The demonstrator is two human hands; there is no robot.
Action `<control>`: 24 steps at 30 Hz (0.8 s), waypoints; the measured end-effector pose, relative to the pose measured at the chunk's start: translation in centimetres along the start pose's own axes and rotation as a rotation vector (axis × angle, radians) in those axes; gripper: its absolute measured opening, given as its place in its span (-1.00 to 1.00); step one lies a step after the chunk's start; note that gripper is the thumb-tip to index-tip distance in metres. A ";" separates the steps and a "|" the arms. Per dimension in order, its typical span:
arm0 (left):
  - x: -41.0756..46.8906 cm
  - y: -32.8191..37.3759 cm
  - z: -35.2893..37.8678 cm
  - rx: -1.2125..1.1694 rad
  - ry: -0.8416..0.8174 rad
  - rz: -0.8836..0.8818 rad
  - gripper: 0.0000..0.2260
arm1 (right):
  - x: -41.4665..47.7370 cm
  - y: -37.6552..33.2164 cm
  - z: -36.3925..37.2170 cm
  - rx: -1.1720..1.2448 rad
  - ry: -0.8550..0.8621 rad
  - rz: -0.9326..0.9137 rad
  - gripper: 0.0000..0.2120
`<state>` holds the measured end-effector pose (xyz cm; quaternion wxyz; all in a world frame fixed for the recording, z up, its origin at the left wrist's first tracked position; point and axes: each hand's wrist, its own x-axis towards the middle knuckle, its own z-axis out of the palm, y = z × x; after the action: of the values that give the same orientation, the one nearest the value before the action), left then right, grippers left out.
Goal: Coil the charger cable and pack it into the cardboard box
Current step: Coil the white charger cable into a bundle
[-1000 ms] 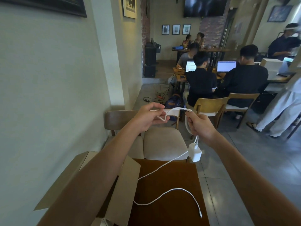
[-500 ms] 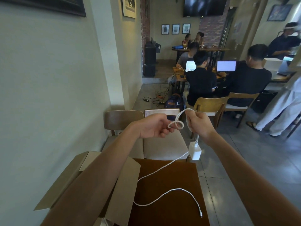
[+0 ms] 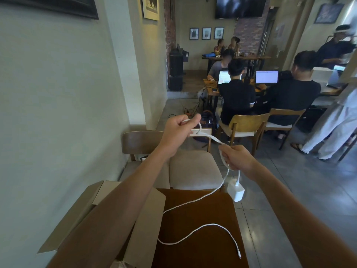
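Observation:
My left hand (image 3: 178, 129) and my right hand (image 3: 236, 157) both grip a white charger cable (image 3: 195, 203) above the far edge of a brown table (image 3: 201, 248). A blurred stretch of cable runs between the hands, with a small loop at my left fingers. The white charger brick (image 3: 236, 190) dangles below my right hand. The rest of the cable trails over the table and ends in a connector near the front right. An open cardboard box (image 3: 146, 225) sits at the table's left, mostly hidden under my left forearm.
A cushioned bench chair (image 3: 193, 171) stands just beyond the table, against the left wall (image 3: 58, 113). Further off, people sit on wooden chairs (image 3: 245, 124) at desks with laptops. A person in white stands at the right edge. Grey floor lies to the right.
My left hand has lifted up and away from my right hand, stretching the cable between them. My right hand has dropped lower, and the brick hangs lower with it.

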<state>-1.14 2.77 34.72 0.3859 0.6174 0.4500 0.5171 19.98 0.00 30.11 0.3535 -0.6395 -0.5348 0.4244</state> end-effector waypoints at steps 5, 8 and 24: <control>0.1 1.0 0.4 -0.385 -0.086 -0.202 -0.63 | -0.2 0.5 0.3 -0.016 -0.108 -0.017 -0.60; 0.7 0.8 0.1 -0.609 -0.140 -0.215 -0.63 | -0.3 0.1 0.8 -0.035 -0.138 -0.054 -0.59; 1.4 -2.0 1.1 0.412 -0.160 -0.082 -0.39 | -1.2 -0.8 1.3 -0.051 -0.099 -0.408 -0.68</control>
<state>-0.31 4.72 33.08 0.3068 0.7034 0.5390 0.3472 18.37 -1.07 30.46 0.3892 -0.5048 -0.6806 0.3613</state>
